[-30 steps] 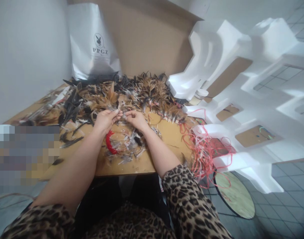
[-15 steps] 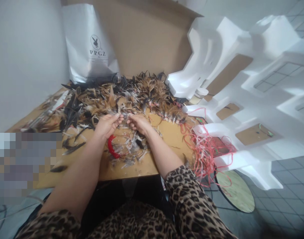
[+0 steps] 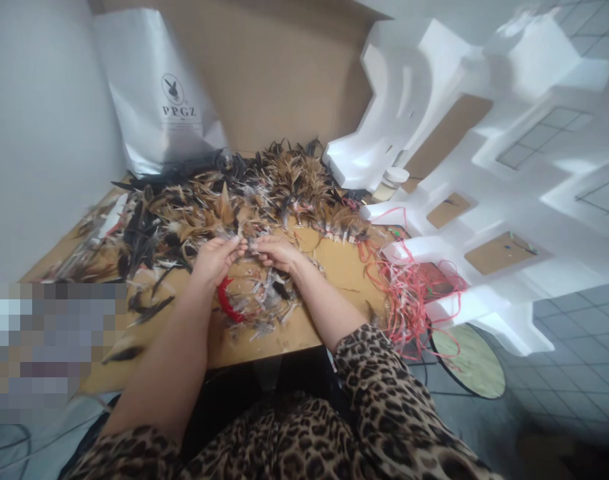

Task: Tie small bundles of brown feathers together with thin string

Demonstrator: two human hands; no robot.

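Observation:
Brown and black feathers [image 3: 299, 173] lie in a wide heap across the back of the yellow-brown table [image 3: 342, 267]. At the heap's front edge, my left hand [image 3: 219, 259] pinches a small feather with thumb and forefinger. Close beside it on the right, my right hand [image 3: 275, 252] is pinched too; what its fingertips hold is too small to name. Below my hands lie a curved red strip [image 3: 228, 303] and a loose pile of pale feather scraps [image 3: 267, 300].
Tangled red-pink string [image 3: 409, 293] hangs over the table's right edge. White foam pieces [image 3: 484, 160] and a white-lidded jar [image 3: 390, 183] stand at the right. A silver bag [image 3: 159, 93] stands at the back left. Below right is a round stool [image 3: 469, 360].
My hands have come closer together, my right hand shifting left towards my left hand. The whole view has shifted slightly.

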